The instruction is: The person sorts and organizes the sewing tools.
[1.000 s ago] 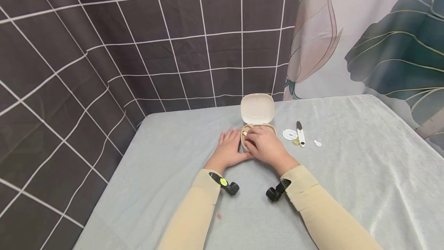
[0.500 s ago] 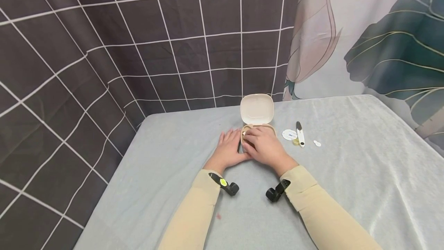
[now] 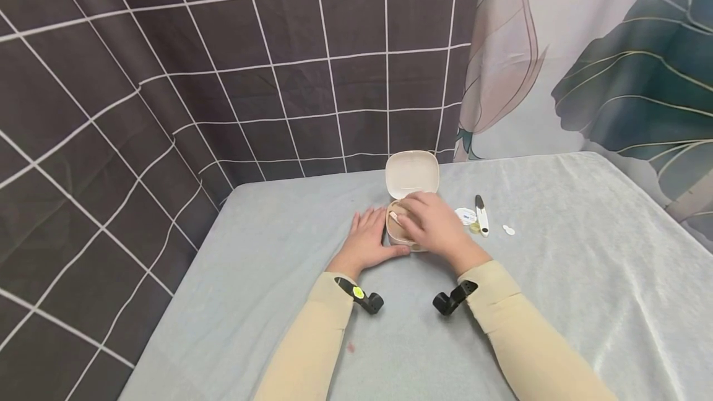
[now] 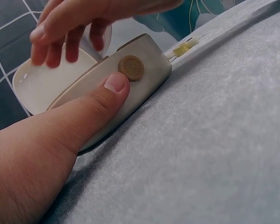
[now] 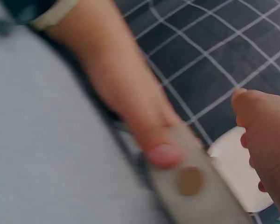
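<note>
A small cream case [image 3: 402, 242] with a tan inside stands on the bed-like grey cloth, its lid [image 3: 412, 175] raised at the back. A round brown button-like piece [image 4: 131, 68] sits on its front wall. My left hand [image 3: 364, 245] lies flat along the case's left side, thumb pressed on the front wall beside the button. Over the right part of the case hovers my right hand [image 3: 431, 224], fingers loosely bent and pointing down, with nothing seen between them in the left wrist view. A small white piece [image 3: 393, 216] shows inside the case at the left.
Right of the case lie a round white disc [image 3: 465, 216], a small yellow piece [image 3: 475, 228], a slim black-and-white tool [image 3: 481, 215] and a small white keyhole-shaped piece [image 3: 509, 229]. A dark gridded curtain [image 3: 301, 85] hangs behind the cloth-covered surface [image 3: 267, 252].
My right hand has risen out of the case and moved slightly right, showing more of the tan inside. My left hand has stayed in place.
</note>
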Action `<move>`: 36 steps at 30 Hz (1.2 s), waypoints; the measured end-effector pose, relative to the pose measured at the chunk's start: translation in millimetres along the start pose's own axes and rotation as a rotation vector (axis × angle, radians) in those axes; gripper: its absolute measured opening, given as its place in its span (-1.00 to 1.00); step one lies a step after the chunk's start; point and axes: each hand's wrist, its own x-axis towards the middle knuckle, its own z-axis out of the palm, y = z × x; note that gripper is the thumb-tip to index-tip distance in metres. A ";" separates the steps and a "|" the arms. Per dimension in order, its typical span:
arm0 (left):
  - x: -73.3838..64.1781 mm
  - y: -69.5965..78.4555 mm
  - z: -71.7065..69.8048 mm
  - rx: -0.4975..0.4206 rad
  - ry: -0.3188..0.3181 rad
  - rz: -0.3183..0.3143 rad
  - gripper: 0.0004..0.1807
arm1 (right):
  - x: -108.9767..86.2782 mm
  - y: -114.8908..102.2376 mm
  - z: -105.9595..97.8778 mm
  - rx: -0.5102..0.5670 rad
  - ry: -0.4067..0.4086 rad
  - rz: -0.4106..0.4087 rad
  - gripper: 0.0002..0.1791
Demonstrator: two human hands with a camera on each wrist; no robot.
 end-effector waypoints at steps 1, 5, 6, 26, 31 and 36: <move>-0.1 0.4 -0.3 0.002 -0.004 -0.001 0.20 | -0.1 3.3 -5.4 0.010 0.006 0.037 -0.66; 0.0 1.9 -0.9 -0.002 -0.014 -0.007 0.21 | -5.3 20.6 -28.4 0.024 0.020 0.217 -0.66; 0.2 2.1 -0.8 -0.001 -0.018 -0.009 0.21 | -7.5 25.1 -34.0 0.028 0.025 0.261 -0.65; -0.7 2.5 -2.1 -0.015 -0.005 -0.007 0.20 | -54.7 88.6 -102.3 0.026 -0.129 0.804 -0.54; 0.2 1.8 -3.0 -0.009 0.001 -0.006 0.20 | -58.6 93.5 -108.7 0.036 -0.255 0.876 -0.55; -0.3 1.2 -1.7 -0.010 -0.009 -0.006 0.20 | -58.1 90.2 -110.9 0.051 -0.365 0.915 -0.74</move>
